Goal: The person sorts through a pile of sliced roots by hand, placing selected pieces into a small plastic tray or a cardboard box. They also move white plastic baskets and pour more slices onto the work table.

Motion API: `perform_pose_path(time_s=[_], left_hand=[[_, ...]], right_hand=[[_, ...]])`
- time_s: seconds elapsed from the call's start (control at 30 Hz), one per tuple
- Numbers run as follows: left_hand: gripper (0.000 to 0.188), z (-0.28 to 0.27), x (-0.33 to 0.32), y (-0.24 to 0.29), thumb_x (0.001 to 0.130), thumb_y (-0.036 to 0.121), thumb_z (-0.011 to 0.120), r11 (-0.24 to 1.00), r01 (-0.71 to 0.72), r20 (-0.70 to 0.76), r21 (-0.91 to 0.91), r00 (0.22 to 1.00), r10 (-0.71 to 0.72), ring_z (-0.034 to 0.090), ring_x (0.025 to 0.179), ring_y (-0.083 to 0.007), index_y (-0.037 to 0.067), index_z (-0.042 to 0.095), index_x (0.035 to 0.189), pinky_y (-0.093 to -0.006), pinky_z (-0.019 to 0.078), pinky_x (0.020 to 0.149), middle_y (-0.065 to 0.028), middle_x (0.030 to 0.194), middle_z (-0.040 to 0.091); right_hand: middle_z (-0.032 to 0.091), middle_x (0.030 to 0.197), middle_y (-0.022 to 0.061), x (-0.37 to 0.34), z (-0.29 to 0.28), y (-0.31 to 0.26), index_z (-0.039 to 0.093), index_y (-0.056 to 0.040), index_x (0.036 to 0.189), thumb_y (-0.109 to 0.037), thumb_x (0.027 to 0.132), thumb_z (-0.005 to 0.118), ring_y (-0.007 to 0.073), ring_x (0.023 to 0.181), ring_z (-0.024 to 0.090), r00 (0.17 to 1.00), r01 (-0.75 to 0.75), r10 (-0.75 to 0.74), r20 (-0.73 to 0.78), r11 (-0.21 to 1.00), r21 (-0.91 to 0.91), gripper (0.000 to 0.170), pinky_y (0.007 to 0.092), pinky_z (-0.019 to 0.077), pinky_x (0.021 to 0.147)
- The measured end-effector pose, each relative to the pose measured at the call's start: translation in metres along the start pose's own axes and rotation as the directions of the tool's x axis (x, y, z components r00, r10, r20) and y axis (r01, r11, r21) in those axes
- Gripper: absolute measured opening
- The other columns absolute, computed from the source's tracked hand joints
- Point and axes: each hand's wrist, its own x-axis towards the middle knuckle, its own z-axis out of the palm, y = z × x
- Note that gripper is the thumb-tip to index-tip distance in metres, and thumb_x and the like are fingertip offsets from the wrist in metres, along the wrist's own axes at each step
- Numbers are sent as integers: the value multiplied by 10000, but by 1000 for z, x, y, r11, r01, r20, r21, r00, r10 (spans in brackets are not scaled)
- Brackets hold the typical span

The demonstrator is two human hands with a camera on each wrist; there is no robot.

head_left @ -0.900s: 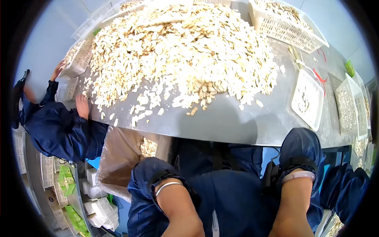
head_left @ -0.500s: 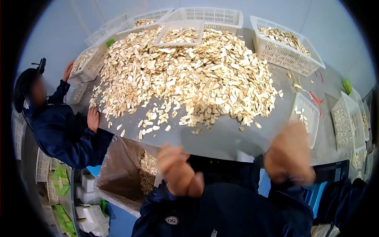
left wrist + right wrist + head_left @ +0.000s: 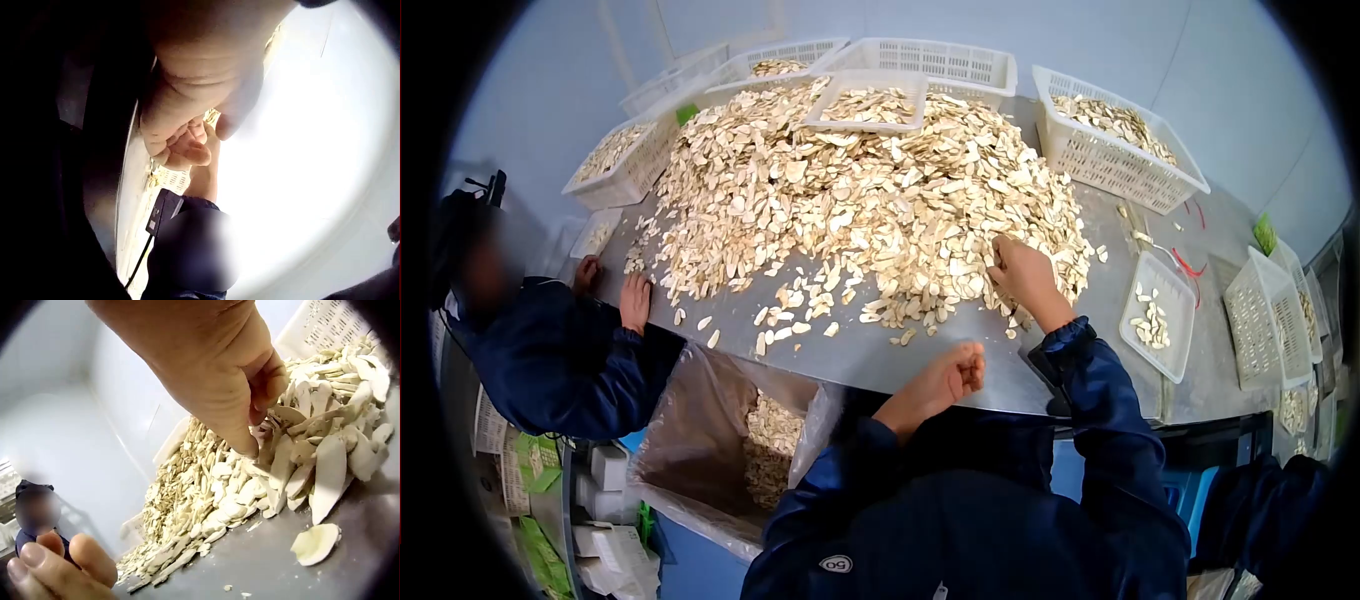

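Observation:
A broad heap of pale dried slices [image 3: 820,200] covers the middle of the metal table. At its front right edge, my right hand [image 3: 1026,275] has its fingertips among the slices. Seen from the right wrist, the thumb [image 3: 240,440] and curled fingers pinch at a slice [image 3: 269,447], partly hidden by the hand. My left hand [image 3: 935,385] hangs over the table's front edge, palm turned inward and fingers loosely bent, holding nothing. In the left wrist view those bent fingers [image 3: 187,147] show in front of the right forearm.
A small white tray [image 3: 1135,335] with a few slices lies at right. Perforated baskets [image 3: 1080,145] line the back; another basket [image 3: 1250,320] stands far right. A shallow tray [image 3: 850,126] rests on the heap. Below the left edge is a plastic-lined bin [image 3: 700,450]. Another person [image 3: 530,350] works at left.
My hands came up from below the table edge. The right reached forward to the heap, the left rose to the front edge. The other person's far hand left the basket for the table.

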Motion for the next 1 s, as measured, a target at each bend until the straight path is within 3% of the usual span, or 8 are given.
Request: perform_pose_path(time_s=[0.2,0.4,0.57,0.7,0.8,0.87,0.97,1.0], left_hand=[[216,-9,6,5,1000,248,568,995,-73,54,-72,996,77,585,926,-155,129,581,1180,-320,491,903,-34,1031,614],[224,-9,3,2,995,244,570,988,-138,54,-75,988,142,564,916,-138,136,576,1192,-320,473,904,-32,1028,607],[210,-8,5,6,996,249,574,984,-154,23,-85,987,156,555,862,-135,134,577,1173,-310,473,850,-28,979,616],[198,-10,6,8,1023,297,537,984,-110,-86,-138,991,99,538,795,-124,157,580,1157,-265,450,715,-24,979,625],[194,18,-4,20,1048,319,491,974,-124,-233,-188,969,78,484,702,-105,170,582,1135,-229,383,596,-16,974,622],[198,20,-4,26,1064,313,455,971,-105,-225,-215,973,56,437,660,-94,176,583,1129,-215,326,543,-6,938,605],[185,-12,0,13,1067,278,450,987,-84,4,-134,996,85,384,636,-78,166,580,1137,-209,284,514,3,877,558],[176,-12,0,12,1066,264,453,986,-78,-7,-146,997,78,385,639,-75,165,577,1142,-207,286,517,5,868,541]], right_hand=[[678,843,119,1,11,8,641,-85,920,-251,812,705,333,744,668,992,100,-94,-86,993,69,208,447,528,647],[606,653,111,3,-5,10,600,-47,733,-223,816,675,296,608,594,999,-14,-2,53,955,296,208,386,473,581],[640,683,-2,6,-8,19,715,-17,865,-226,922,628,57,640,566,969,-214,80,232,736,642,234,250,468,577],[629,678,-7,2,-14,4,703,-12,841,-236,935,646,55,628,564,928,-292,38,370,691,662,249,250,469,569],[604,669,-24,1,-27,-22,692,-10,830,-270,933,671,44,632,542,758,-288,-314,571,625,725,281,262,465,571],[656,716,52,8,-19,-38,683,-22,928,-281,916,667,171,634,617,833,-100,-275,479,778,620,261,342,497,596],[679,789,162,19,16,-48,624,-49,1035,-275,886,647,381,714,651,972,151,-197,124,939,310,272,469,512,623],[675,782,159,22,23,-47,615,-51,1025,-274,884,648,380,713,652,971,186,-216,101,952,244,266,473,511,623]])
